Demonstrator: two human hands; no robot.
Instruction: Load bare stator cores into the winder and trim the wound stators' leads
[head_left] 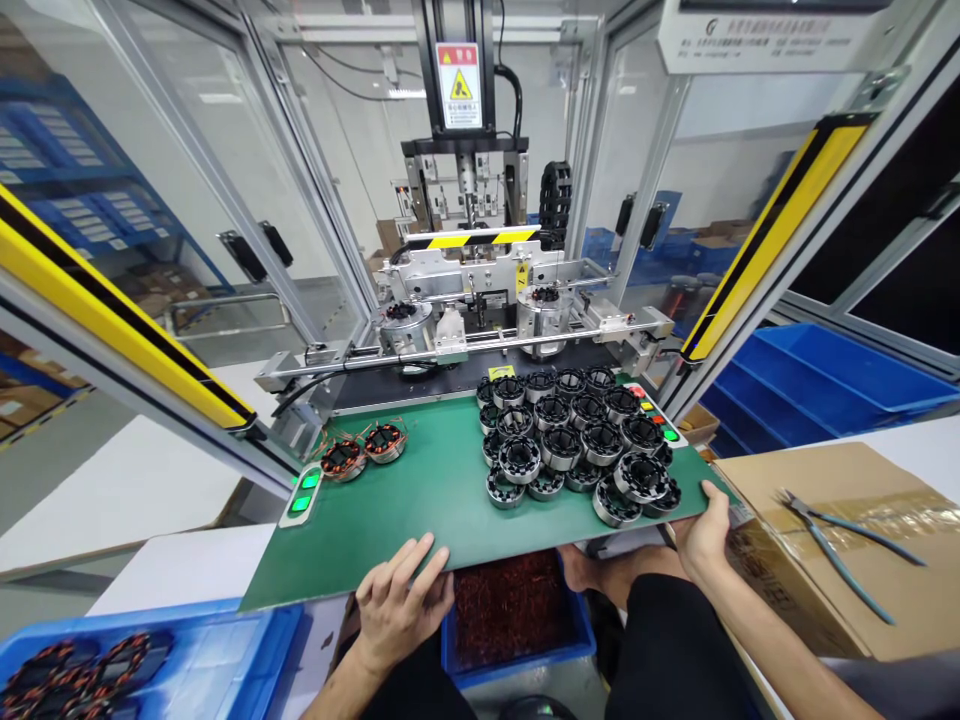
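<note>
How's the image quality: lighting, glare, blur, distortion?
Head view: flat green work surface mostly evenly lit; head view: glare on shiny tape across the brown cardboard box; head view: small print on the upper-right white sign blurred; head view: long yellow-and-black bars splay outward, likely wide-angle distortion.

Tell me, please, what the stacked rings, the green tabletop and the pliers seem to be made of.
Stacked rings: shiny silver outer walls, so likely metal; dull black inserts, perhaps plastic.
Green tabletop: smooth with a soft sheen, maybe rubber matting or painted board; I cannot tell which.
Pliers: grey head, probably steel; blue handles with a smooth, even colour, likely plastic-coated.
</note>
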